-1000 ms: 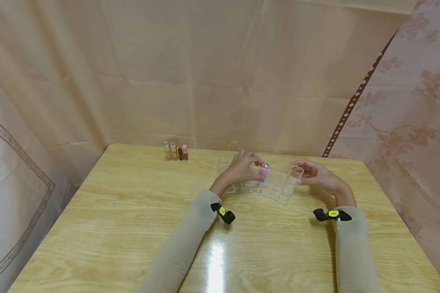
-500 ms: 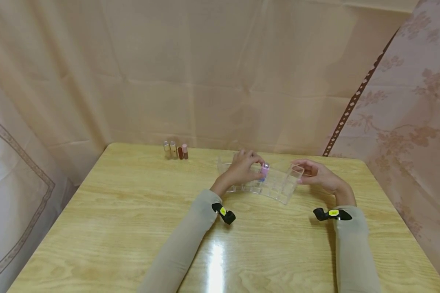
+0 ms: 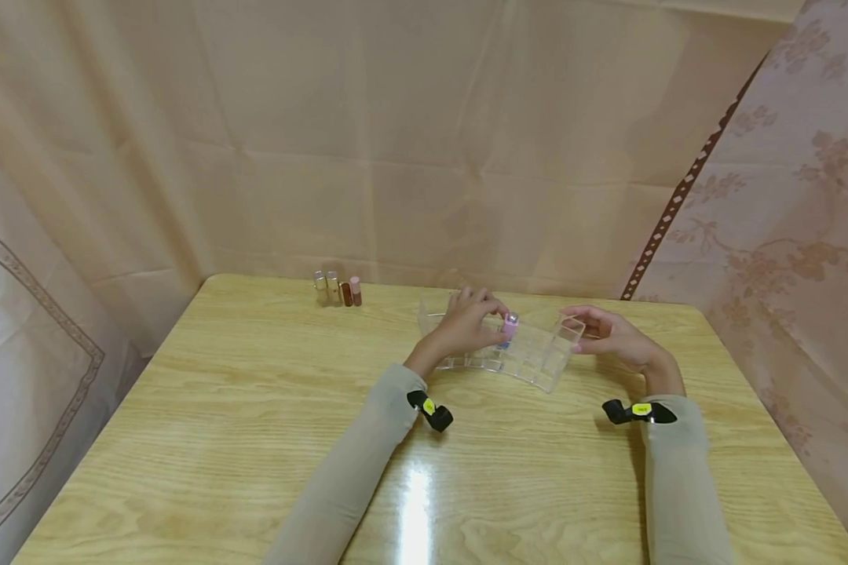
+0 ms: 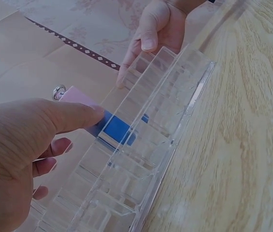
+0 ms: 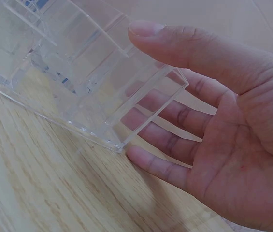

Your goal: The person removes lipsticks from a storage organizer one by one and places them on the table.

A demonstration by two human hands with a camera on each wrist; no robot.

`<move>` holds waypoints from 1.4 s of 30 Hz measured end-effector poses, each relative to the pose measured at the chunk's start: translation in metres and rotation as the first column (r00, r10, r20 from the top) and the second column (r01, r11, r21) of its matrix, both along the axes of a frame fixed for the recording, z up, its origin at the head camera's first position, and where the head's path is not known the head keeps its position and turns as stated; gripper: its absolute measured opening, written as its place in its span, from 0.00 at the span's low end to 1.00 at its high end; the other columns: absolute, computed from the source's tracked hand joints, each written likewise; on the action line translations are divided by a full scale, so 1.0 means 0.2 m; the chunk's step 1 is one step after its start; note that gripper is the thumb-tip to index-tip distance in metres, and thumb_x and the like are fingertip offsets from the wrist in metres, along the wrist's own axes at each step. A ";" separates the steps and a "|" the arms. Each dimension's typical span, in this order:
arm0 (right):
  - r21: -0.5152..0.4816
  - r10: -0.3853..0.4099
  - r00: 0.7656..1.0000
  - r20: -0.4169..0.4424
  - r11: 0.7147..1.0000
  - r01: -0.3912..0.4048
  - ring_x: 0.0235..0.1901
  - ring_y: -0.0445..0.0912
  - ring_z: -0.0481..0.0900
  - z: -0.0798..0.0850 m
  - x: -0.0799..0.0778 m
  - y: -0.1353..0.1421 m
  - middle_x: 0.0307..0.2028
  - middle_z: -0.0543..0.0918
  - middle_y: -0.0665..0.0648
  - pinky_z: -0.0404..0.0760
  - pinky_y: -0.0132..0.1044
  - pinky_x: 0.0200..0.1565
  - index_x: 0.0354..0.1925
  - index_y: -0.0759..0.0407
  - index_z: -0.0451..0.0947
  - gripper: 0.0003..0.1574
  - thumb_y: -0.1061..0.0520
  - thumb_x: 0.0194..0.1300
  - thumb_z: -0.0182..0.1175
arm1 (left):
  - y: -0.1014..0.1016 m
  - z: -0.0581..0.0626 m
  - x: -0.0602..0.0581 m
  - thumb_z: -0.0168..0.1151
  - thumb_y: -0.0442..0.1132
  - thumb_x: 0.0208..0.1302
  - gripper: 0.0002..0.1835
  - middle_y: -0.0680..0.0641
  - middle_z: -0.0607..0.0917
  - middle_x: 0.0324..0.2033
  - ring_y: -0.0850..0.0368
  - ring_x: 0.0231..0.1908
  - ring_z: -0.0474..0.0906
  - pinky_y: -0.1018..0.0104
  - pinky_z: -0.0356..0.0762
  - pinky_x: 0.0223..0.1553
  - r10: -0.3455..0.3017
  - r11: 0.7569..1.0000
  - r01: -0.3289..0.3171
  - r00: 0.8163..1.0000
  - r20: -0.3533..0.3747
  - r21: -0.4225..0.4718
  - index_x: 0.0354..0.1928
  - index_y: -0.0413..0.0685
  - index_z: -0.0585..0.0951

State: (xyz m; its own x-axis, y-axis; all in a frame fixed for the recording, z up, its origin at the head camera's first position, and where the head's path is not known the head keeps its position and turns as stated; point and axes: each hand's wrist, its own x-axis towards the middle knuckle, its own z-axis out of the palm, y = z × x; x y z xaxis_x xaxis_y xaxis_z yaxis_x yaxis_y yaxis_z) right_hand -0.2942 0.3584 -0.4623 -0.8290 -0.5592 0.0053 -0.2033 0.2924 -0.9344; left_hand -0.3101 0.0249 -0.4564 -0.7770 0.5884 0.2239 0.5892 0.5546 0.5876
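Observation:
A clear, curved display organizer [image 3: 537, 362] with several stepped compartments stands on the table. My left hand [image 3: 459, 323] pinches a pink-and-blue lipstick tube [image 3: 511, 323] between thumb and fingers. In the left wrist view the silver jewelled top of that tube [image 4: 73, 97] points up and away, while its blue end [image 4: 119, 129] sits inside a compartment. My right hand [image 3: 618, 341] holds the organizer's right end. The right wrist view has the thumb [image 5: 175, 43] over the upper part, with the fingers behind the clear end wall.
Two gold-and-clear tubes [image 3: 327, 290], a dark red tube [image 3: 346, 294] and a pink-capped tube [image 3: 356, 291] stand together at the table's back left. Beige curtain [image 3: 396, 157] hangs right behind the wooden table [image 3: 219, 431]. A flowered cloth [image 3: 784, 220] hangs at the right.

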 end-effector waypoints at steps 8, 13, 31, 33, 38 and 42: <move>0.007 -0.005 1.000 -0.005 1.000 0.005 0.63 0.32 0.72 0.00 -0.01 -0.01 0.64 0.77 0.49 0.77 0.27 0.56 0.72 0.73 0.57 0.40 0.69 0.68 0.62 | 0.00 0.01 0.00 0.70 0.50 0.65 0.17 0.51 0.77 0.52 0.54 0.54 0.62 0.52 0.56 0.62 -0.003 1.000 0.003 1.000 0.008 0.010 0.53 0.55 0.83; -0.010 0.002 1.000 0.020 1.000 -0.002 0.64 0.31 0.72 -0.01 0.00 -0.01 0.64 0.77 0.48 0.77 0.26 0.57 0.72 0.72 0.57 0.40 0.69 0.68 0.61 | 0.00 0.00 0.00 0.70 0.50 0.65 0.17 0.51 0.77 0.51 0.54 0.53 0.62 0.53 0.55 0.62 -0.005 1.000 0.004 1.000 0.016 0.005 0.53 0.55 0.83; -0.001 0.002 1.000 0.010 1.000 -0.002 0.63 0.34 0.74 -0.02 0.00 0.00 0.62 0.78 0.44 0.78 0.28 0.55 0.73 0.73 0.56 0.40 0.69 0.69 0.61 | 0.00 -0.01 -0.02 0.73 0.49 0.63 0.19 0.52 0.82 0.46 0.55 0.50 0.65 0.55 0.56 0.59 -0.001 0.994 -0.002 1.000 0.031 0.110 0.52 0.51 0.84; 0.002 0.007 1.000 0.003 1.000 -0.007 0.63 0.34 0.74 -0.02 0.00 0.00 0.62 0.78 0.45 0.78 0.28 0.55 0.73 0.72 0.56 0.40 0.69 0.69 0.61 | 0.00 -0.01 -0.02 0.73 0.48 0.62 0.18 0.52 0.83 0.45 0.54 0.50 0.66 0.55 0.56 0.59 -0.002 0.992 -0.002 0.999 0.033 0.128 0.52 0.50 0.84; -0.018 0.011 1.000 0.001 1.000 -0.011 0.63 0.34 0.74 -0.02 0.00 0.00 0.63 0.77 0.46 0.79 0.28 0.55 0.73 0.71 0.57 0.40 0.70 0.69 0.60 | -0.01 -0.01 -0.02 0.74 0.47 0.62 0.18 0.51 0.85 0.45 0.50 0.51 0.70 0.55 0.56 0.59 -0.001 0.987 -0.002 1.000 0.020 0.163 0.50 0.49 0.84; -0.033 0.012 1.000 0.018 0.999 -0.011 0.63 0.34 0.75 -0.02 0.00 0.00 0.62 0.79 0.45 0.80 0.28 0.55 0.73 0.71 0.57 0.39 0.70 0.69 0.60 | -0.01 0.00 -0.02 0.74 0.45 0.62 0.17 0.51 0.86 0.45 0.45 0.53 0.71 0.54 0.56 0.59 -0.019 0.982 0.011 0.999 0.041 0.187 0.49 0.49 0.84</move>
